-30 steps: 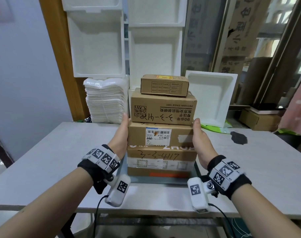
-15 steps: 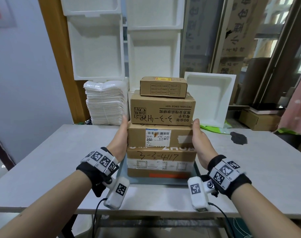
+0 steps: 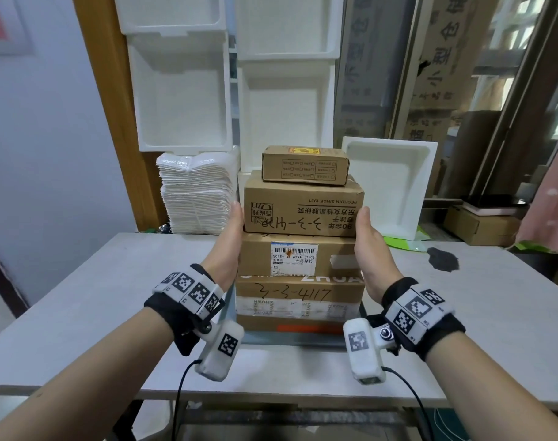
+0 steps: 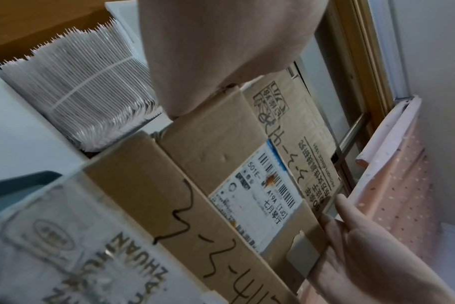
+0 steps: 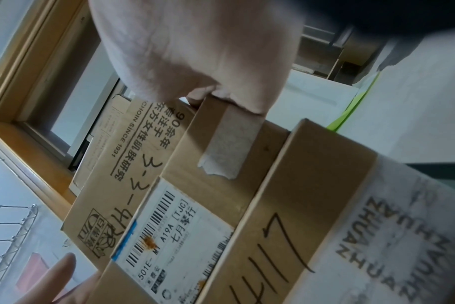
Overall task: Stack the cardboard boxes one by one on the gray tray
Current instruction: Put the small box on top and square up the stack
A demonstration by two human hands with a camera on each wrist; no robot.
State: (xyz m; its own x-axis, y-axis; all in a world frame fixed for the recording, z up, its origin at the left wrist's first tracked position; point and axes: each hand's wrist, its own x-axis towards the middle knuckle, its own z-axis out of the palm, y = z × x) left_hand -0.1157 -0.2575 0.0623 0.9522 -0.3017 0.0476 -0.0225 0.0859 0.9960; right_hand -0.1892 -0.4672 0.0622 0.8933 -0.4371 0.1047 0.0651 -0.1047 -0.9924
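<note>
A stack of white foam sheets point(image 3: 196, 194) is seen left of the left hand point(image 3: 229, 246). That hand, fingers straight, is being pressed flat against the left side of the label-bearing box point(image 3: 298, 255), 2nd from the bottom in a stack of 4 cardboard boxes standing on the gray tray point(image 3: 290, 339). The right hand point(image 3: 368, 249), also flat, is being pressed against the opposite side. A white foam tray point(image 3: 390, 186) is leaning beyond it.

A stack of white bags point(image 3: 196, 194) sits at the back of the table point(image 3: 80, 291), below white foam trays point(image 3: 182, 90).
</note>
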